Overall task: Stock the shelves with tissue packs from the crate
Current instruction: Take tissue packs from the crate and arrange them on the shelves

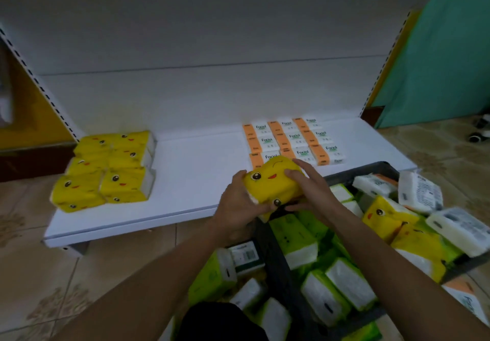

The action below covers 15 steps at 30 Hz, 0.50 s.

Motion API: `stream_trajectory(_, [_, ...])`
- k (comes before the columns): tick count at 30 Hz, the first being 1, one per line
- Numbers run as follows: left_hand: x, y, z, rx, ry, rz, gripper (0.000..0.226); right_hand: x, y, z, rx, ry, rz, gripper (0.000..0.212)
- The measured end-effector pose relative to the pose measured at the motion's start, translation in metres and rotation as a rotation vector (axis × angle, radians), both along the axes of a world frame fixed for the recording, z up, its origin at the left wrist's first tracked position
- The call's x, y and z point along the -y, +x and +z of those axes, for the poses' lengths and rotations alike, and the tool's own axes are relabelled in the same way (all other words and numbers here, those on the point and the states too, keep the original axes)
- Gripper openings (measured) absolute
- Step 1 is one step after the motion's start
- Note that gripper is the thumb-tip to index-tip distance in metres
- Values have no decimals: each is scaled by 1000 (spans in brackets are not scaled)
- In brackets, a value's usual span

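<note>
Both hands, left hand (240,203) and right hand (309,185), curl their fingers round a soft yellow cartoon-faced tissue pack (271,181), holding it above the white metal shelf's (185,181) front edge, beside the dark plastic crate (275,256)

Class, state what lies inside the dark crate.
Green packs, yellow packs and white packs lie jumbled inside the crate; its floor is covered by them.
</note>
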State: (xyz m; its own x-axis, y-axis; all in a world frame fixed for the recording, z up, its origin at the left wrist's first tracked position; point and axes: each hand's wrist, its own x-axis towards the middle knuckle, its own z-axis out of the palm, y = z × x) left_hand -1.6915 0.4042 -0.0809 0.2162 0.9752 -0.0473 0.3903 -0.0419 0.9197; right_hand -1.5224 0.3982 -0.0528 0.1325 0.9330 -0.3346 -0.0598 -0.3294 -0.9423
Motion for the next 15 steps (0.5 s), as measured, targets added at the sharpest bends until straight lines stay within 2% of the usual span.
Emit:
stream_trajectory(2, [-10, -23, 11, -47, 34, 5, 98, -6, -12, 3, 33, 58, 112, 56])
stream_trajectory(5, [-29, -61, 26, -82, 72, 33, 88, -17, -29, 3, 254, 259, 357, 80])
stream_trajectory(8, [-48, -94, 38, -123, 108, 54, 85, -35, -50, 2, 324, 413, 473, 92])
stream_trajectory(12, [-66, -137, 28, -123, 120, 58, 84, -68, -89, -4, 455, 488, 572, 96])
stream_trajectory(15, [-79, -170, 11, -79, 124, 116, 82, -93, -125, -18, 533, 535, 609, 83])
